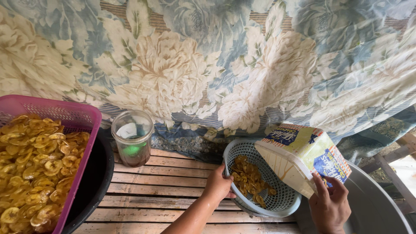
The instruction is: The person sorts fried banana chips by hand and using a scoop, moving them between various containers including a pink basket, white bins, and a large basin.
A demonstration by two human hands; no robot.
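Hands (216,185) (330,207) tilt blue basket (284,200) and white tub (299,158) together.

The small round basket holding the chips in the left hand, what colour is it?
Pale blue-grey plastic mesh, seen in the head view: the small round basket, gripped at its rim by the left hand.

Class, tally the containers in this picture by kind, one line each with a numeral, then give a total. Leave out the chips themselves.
Perforated plastic baskets: 2, a pink basket and a blue-grey basket
Clear jars: 1, the jar
Printed tubs: 1, the tilted tub
Dark basins: 1, the black basin
Metal bowls: 1, the grey bowl
Total: 6
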